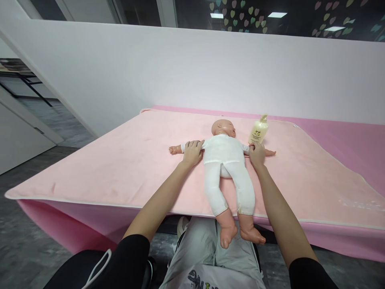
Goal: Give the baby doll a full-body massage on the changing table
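A baby doll [224, 150] with a white cloth body lies on its front on a pale pink blanket [120, 168], its head turned to the right and both arms stretched out sideways. Its bare feet hang past the front edge. My left hand [193, 152] is closed around the doll's arm on the left, with the doll's small hand showing beyond it. On the other side, my right hand [257, 155] grips the arm on the right near the elbow. Just behind my right hand stands a pale yellow pump bottle [259, 129], slightly tilted in view.
The blanket lies over a darker pink cover [355, 148] that drapes down the front of the table. A white wall panel [192, 68] rises behind, below dark glass with heart stickers [240, 16]. My legs [195, 245] are under the front edge.
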`<state>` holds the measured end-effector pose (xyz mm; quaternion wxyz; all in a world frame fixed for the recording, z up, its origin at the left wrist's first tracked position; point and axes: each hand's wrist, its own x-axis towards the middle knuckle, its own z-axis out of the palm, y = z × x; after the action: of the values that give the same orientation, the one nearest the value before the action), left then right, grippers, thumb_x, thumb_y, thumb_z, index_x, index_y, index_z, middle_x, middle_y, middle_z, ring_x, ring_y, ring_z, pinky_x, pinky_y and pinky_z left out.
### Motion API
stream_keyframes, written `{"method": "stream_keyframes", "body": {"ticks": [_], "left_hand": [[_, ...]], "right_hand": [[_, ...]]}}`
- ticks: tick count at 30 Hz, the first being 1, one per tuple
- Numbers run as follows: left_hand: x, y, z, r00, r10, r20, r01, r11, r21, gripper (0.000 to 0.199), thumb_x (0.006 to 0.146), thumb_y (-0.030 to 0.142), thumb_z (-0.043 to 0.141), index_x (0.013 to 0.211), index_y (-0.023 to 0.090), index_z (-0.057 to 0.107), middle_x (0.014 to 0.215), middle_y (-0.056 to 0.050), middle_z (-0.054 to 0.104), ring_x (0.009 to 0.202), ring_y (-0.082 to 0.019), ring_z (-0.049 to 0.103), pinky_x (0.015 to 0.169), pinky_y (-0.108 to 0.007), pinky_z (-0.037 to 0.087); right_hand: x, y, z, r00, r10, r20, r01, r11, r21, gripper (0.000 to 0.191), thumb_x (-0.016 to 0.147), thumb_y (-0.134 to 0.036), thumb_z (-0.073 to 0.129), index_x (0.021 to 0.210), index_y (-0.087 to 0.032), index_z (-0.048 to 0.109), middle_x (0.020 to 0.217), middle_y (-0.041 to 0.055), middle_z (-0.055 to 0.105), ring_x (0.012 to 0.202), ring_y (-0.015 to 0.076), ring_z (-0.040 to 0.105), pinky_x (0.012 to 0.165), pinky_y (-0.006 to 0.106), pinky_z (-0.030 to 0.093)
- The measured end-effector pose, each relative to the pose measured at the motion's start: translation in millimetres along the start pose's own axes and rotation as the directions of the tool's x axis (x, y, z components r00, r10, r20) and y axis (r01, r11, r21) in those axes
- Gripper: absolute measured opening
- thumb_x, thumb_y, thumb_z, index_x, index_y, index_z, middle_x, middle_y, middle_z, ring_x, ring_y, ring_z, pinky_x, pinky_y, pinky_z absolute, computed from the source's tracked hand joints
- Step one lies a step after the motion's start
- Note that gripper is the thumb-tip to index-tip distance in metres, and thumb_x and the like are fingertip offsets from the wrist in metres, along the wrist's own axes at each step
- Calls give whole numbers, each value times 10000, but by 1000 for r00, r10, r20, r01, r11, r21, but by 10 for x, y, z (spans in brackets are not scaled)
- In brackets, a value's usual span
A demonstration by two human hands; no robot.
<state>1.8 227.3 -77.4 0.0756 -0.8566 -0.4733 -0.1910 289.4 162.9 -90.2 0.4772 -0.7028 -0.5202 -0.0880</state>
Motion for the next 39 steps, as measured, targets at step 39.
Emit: {"method": "stream_keyframes", "body": {"ticks": [39], "left_hand": [[-3, 3, -14, 1000, 1, 5, -1, 1000, 0, 491, 828, 224, 375, 1312, 168, 431, 1230, -117, 538, 1115, -260, 463, 960, -412, 304]], "right_hand": [[-7, 12, 14, 1000, -1, -13, 1, 1000, -6, 199, 699, -147, 354, 654, -185, 544, 746, 78, 598, 782, 223, 474, 701, 340, 368]]}}
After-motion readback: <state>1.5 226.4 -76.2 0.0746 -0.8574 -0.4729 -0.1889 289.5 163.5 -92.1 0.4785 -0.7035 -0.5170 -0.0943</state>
